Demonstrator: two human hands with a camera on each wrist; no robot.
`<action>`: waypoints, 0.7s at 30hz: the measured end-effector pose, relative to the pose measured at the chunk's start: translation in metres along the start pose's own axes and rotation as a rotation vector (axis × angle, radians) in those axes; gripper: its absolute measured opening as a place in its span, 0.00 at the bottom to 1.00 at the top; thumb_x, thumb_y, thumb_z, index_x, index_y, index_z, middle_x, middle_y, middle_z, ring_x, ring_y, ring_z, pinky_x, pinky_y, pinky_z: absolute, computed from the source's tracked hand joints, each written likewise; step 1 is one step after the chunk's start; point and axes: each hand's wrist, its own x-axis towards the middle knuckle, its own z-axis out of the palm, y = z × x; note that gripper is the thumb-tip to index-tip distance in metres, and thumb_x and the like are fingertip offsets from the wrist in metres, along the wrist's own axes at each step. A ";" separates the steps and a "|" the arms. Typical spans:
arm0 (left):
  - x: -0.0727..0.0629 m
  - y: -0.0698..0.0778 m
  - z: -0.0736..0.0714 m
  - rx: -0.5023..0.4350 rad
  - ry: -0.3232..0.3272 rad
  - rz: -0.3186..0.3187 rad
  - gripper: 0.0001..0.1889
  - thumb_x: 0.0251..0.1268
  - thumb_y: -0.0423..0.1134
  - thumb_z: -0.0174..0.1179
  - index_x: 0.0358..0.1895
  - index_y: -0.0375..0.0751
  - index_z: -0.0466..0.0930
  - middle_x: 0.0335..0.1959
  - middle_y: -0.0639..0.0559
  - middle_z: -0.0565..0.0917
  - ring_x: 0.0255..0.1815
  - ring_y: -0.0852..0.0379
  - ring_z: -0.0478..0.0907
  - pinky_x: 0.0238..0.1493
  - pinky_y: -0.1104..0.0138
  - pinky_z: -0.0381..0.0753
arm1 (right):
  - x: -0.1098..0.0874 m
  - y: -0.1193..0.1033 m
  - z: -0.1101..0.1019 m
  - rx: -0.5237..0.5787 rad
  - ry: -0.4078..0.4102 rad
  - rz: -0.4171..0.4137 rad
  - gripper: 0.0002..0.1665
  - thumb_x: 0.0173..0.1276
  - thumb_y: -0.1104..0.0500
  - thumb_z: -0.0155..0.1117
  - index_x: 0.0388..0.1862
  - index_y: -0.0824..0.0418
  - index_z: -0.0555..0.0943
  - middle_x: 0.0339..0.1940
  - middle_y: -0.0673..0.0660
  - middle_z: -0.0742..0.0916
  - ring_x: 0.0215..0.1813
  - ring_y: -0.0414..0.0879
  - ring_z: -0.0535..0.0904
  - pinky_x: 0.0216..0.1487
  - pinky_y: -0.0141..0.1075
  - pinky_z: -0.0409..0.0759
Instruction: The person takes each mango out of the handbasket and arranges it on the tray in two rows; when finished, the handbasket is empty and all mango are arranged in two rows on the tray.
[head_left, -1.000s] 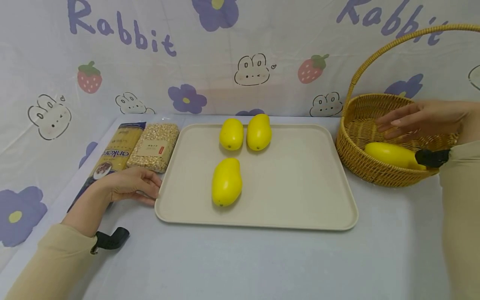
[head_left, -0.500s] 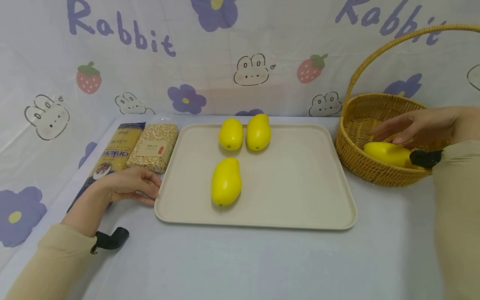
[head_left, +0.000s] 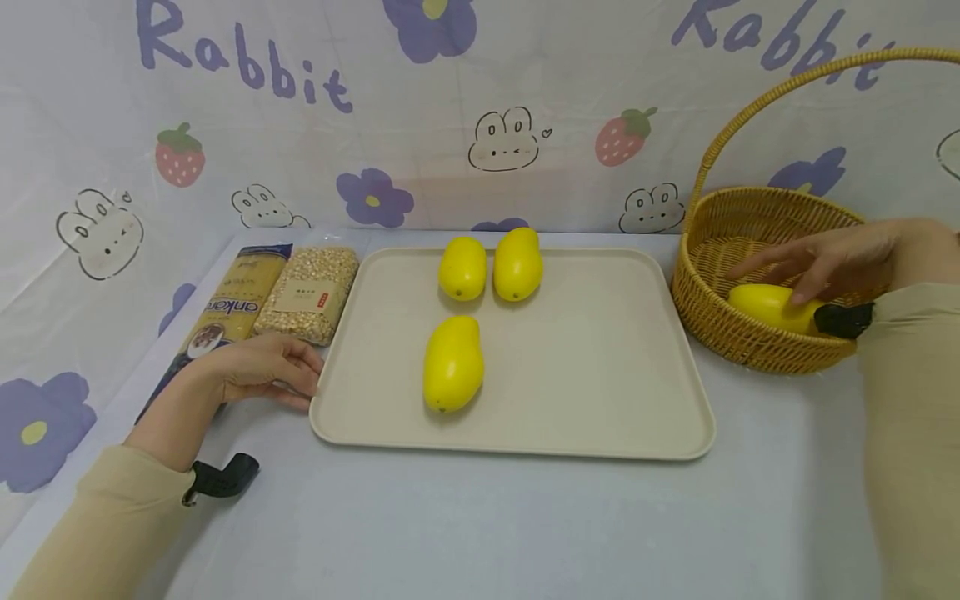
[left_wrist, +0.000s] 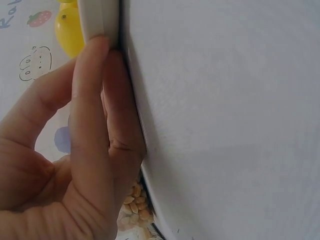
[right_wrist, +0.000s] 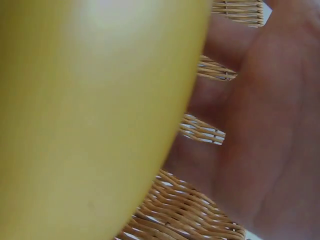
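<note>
In the basket [head_left: 697, 321] at the right lies a smooth yellow mango [head_left: 761, 304]. My right hand [head_left: 847, 258] reaches over it from the right, thumb touching its top and fingers extended along the far side. The mango [right_wrist: 95, 115] fills much of the right wrist view and hides the fingertips. My left hand [head_left: 262, 371] rests on the table with its fingertips against the left edge of a beige tray [head_left: 585, 375]; the left wrist view shows loosely bent fingers touching the tray's side [left_wrist: 102, 17]. On the tray are a front mango [head_left: 453, 364] and two back mangoes [head_left: 462, 268].
Left of the tray lie a bag of corn kernels [head_left: 311, 287] and a pasta packet [head_left: 236, 304], close behind my left hand. The basket's tall handle [head_left: 750, 112] arches above my right hand. A patterned curtain [head_left: 420, 108] hangs behind the table.
My right hand has lowered and shifted left, bringing its thumb onto the mango in the basket. My left hand and the tray have stayed in place.
</note>
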 end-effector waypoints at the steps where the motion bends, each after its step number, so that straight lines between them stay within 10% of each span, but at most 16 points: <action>1: 0.000 0.000 0.000 -0.001 0.000 0.000 0.13 0.64 0.29 0.61 0.49 0.30 0.72 0.34 0.56 0.80 0.39 0.61 0.82 0.47 0.68 0.89 | 0.001 0.000 0.000 -0.009 0.000 0.005 0.41 0.73 0.63 0.53 0.79 0.40 0.53 0.66 0.35 0.72 0.67 0.42 0.70 0.69 0.39 0.72; 13: 0.001 -0.002 0.000 -0.006 -0.002 0.003 0.12 0.66 0.29 0.59 0.49 0.29 0.72 0.33 0.55 0.80 0.39 0.61 0.83 0.47 0.68 0.89 | 0.006 0.003 -0.003 -0.125 0.007 0.046 0.47 0.72 0.58 0.57 0.82 0.43 0.45 0.80 0.52 0.46 0.67 0.24 0.60 0.77 0.55 0.58; 21: 0.001 -0.002 -0.001 -0.003 -0.008 0.008 0.13 0.65 0.31 0.61 0.49 0.30 0.72 0.36 0.53 0.82 0.39 0.61 0.83 0.46 0.68 0.89 | 0.003 0.007 -0.003 -0.106 0.091 0.059 0.41 0.73 0.57 0.55 0.80 0.42 0.51 0.75 0.48 0.59 0.67 0.34 0.64 0.71 0.42 0.68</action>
